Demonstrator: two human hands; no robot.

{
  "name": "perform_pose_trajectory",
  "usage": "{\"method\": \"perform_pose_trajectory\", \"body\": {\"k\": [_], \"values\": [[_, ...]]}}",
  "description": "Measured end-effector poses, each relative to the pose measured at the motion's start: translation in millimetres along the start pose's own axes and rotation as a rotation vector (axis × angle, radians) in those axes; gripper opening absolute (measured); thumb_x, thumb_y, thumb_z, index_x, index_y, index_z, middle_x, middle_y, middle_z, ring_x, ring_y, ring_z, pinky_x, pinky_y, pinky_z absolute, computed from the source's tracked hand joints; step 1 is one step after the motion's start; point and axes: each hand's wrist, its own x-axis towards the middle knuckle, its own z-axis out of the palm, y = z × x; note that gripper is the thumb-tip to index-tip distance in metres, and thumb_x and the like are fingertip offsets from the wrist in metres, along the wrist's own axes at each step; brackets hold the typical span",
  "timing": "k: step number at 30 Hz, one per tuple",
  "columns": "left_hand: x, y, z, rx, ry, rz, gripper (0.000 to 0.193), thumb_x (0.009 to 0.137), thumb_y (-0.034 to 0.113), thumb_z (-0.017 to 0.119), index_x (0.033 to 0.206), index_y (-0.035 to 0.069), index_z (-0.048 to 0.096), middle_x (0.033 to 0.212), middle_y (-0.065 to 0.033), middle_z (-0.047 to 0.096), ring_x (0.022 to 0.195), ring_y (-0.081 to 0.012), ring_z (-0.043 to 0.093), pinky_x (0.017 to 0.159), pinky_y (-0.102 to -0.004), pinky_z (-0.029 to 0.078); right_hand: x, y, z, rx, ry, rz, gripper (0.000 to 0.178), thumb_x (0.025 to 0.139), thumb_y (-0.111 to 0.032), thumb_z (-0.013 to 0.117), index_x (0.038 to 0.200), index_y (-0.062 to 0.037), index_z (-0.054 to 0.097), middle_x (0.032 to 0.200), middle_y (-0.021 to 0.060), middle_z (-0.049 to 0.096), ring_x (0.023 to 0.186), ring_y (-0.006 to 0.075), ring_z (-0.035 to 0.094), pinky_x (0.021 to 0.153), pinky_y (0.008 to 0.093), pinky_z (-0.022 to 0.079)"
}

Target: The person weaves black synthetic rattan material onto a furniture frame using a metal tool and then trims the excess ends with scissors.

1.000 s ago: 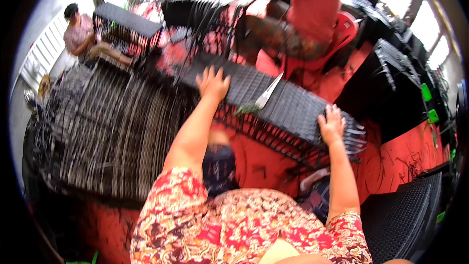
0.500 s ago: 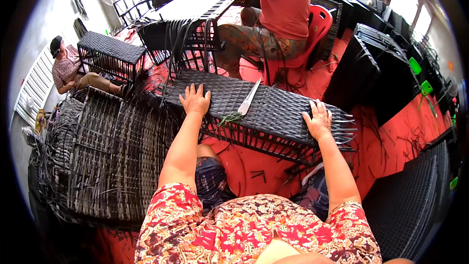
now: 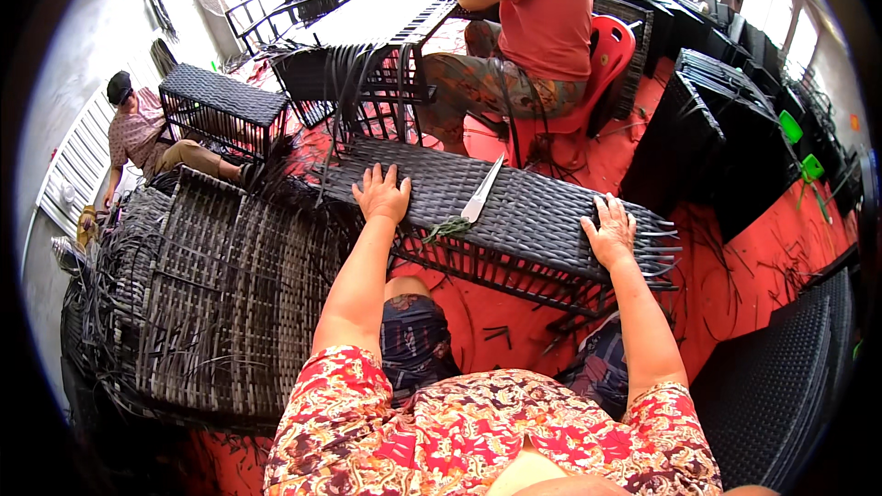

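Note:
A long black woven wicker panel on a frame lies across in front of me, loose strand ends poking out at its right end. On its left part rests my left hand, palm down with the fingers spread. Toward the right end my right hand lies flat on the weave, fingers apart. Between them a pointed silver blade with a green-wrapped handle lies on top of the weave, touched by neither hand. Open bars show along the frame's near side.
A large woven piece stands at my left. Ahead, a person in a red shirt sits on a red chair by a white-topped frame. Another person sits far left. Black panels stack at right; strand scraps litter the red floor.
The view has shifted slightly, so the scene sits a little farther right. My hands stay on the woven panel in about the same places. The far-left person's arm has lowered.

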Motion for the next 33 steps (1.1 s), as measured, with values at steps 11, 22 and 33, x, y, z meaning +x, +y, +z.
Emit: {"method": "perform_pose_trajectory", "body": {"k": [11,22,33], "values": [[3,0,-4,-0.05,0.072,0.041,0.051,0.084,0.049,0.043,0.128,0.023,0.047,0.14,-0.008,0.034,0.131,-0.0248,0.027,0.105,-0.0548,0.016,4,3,-4,0.03,0.004,0.011,0.06,0.083,-0.048,0.05,0.132,-0.015,0.041,0.142,0.0081,0.03,0.134,0.0221,0.022,0.108,0.0441,0.013],[10,-3,6,0.036,0.04,0.045,0.053,0.085,0.052,0.035,0.131,0.026,0.044,0.142,-0.0057,0.034,0.132,-0.0241,0.028,0.103,-0.0564,0.017,17,13,10,-0.093,0.041,-0.032,0.062,0.084,-0.055,0.042,0.135,-0.0201,0.038,0.143,0.0071,0.03,0.134,0.0219,0.024,0.106,0.0422,0.016],[22,0,16,0.056,-0.005,0.043,0.055,0.086,0.054,0.034,0.133,0.028,0.041,0.143,-0.0049,0.032,0.133,-0.024,0.026,0.105,-0.0538,0.016,23,14,14,-0.139,-0.018,0.009,0.063,0.085,-0.057,0.039,0.136,-0.0202,0.036,0.145,0.0053,0.027,0.135,0.02,0.02,0.108,0.0418,0.013]]}}
